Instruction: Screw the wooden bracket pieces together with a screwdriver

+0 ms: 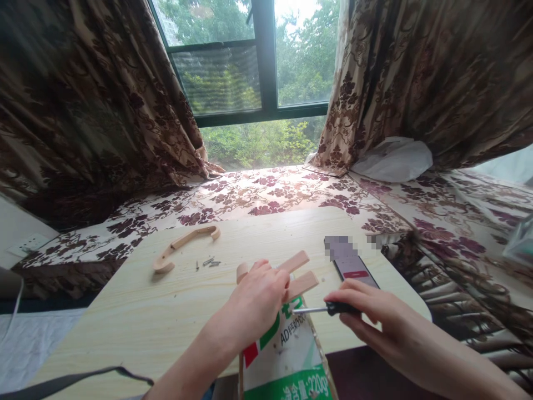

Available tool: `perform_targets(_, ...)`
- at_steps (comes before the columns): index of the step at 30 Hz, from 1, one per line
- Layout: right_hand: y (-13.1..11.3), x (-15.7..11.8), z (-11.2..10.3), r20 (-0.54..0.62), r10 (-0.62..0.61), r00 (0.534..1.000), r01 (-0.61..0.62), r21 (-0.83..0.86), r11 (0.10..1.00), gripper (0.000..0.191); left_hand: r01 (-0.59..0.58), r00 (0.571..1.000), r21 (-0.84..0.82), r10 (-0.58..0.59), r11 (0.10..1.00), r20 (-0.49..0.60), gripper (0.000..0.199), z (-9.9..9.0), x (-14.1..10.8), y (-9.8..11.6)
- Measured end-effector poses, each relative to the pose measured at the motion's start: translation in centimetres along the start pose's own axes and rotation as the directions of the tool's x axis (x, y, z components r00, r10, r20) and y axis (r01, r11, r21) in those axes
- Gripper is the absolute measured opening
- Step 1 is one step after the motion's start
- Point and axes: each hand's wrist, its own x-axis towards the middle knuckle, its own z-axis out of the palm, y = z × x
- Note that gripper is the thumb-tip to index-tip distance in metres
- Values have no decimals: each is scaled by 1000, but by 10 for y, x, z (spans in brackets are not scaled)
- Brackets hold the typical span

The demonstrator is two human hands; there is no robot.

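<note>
My right hand [375, 314] grips a screwdriver [341, 308] by its black handle. The metal shaft points left, its tip over a green and white printed cardboard piece [287, 350]. Fingers closed, my left hand [260, 294] holds wooden pieces down at the cardboard's far end. Two flat wooden strips [303, 284] stick out to the right from under it, and a rounded wooden end [242, 272] shows on its left. Most of the held wood is hidden by the hand. Several small screws [211, 261] lie on the table beyond my left hand.
A curved wooden piece [185, 239] with hooked ends lies at the far left of the pale wooden table [137, 311]. A phone [353, 266] rests near the right edge. Behind are a patterned cloth-covered ledge [266, 191], curtains and a window. A dark strap [75, 380] crosses the lower left.
</note>
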Motion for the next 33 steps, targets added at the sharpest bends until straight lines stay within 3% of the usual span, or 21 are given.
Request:
perform_targets(4,-13,21,-5,39,-96,995,103,-240,965,26,44,999,-10,-44,999,5,14,-3,1,3)
perform_targets(8,-22,36,-7,68,-112,991,128,-336,933,24,67,998,-10,-67,998,0,12,-2,1,3)
perform_targets(28,-32,53,-13,155,-141,978,194,-421,886,20,45,998,8,-45,999,-38,4,1,1,1)
perform_targets(33,-38,61,-21,216,-201,956,277,-425,862,19,48,998,8,-47,999,-29,6,0,0,1)
